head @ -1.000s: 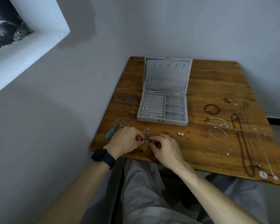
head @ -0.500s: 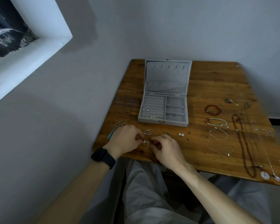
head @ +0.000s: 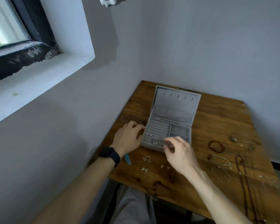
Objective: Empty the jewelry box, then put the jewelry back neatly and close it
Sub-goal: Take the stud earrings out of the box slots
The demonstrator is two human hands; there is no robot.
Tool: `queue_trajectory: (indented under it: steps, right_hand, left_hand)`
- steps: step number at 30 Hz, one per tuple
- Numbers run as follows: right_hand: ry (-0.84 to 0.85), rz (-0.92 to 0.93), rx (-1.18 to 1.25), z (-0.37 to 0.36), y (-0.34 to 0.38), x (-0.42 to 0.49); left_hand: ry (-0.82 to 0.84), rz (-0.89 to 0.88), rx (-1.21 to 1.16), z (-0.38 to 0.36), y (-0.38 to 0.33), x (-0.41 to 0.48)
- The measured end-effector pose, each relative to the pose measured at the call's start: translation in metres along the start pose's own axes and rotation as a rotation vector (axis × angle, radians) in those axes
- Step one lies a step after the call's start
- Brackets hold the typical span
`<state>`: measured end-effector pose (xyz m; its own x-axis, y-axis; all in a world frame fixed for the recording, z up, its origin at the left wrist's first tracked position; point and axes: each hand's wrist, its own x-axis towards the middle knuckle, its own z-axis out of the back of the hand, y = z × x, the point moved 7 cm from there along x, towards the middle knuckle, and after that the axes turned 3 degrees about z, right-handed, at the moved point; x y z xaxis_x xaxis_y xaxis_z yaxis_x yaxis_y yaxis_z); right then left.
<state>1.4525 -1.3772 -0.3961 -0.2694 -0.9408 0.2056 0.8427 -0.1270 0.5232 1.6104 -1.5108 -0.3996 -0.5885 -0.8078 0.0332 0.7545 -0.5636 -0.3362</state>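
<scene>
The grey jewelry box (head: 179,131) lies open on the wooden table (head: 217,113), its lid (head: 174,109) leaning back. A few small studs (head: 148,134) sit in its ring rows on the left. My left hand (head: 128,136), with a black watch on the wrist, rests against the box's left wall. Above the front ring rows, my right hand (head: 179,151) has its fingertips pinched on a tiny earring, which is too small to make out. Between the box and the table's front edge lie a teal feather earring (head: 128,159), small silver earrings (head: 147,158) and pearl studs (head: 164,167).
To the right of the box lie a red bead bracelet (head: 216,146), two silver bangles (head: 221,160), a long brown bead necklace (head: 244,178) and thin chains (head: 265,177). A grey wall runs along the table's left and back. My lap is under the front edge.
Both hands have left the earrings at the table's front edge and moved up to the box, the left to its side wall, the right over the ring rows. The camera has tilted upward.
</scene>
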Motion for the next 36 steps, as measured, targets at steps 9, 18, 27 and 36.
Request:
queue_trajectory:
  steps: [9,18,27,36]
  right_hand:
    - [0.067,0.054,-0.205,-0.034,-0.006,0.056]
    - [0.122,0.123,-0.232,-0.06,-0.002,0.078]
    - [0.223,0.021,-0.043,-0.054,-0.008,0.088]
    - [0.023,-0.134,0.325,-0.003,-0.023,0.01]
  left_hand:
    - [0.057,0.011,0.037,-0.021,-0.005,0.036]
    - [-0.067,0.026,-0.029,-0.022,-0.006,0.033]
    - [-0.053,0.08,-0.104,-0.022,-0.001,0.033]
    - [-0.096,0.161,-0.409,0.0,0.015,0.002]
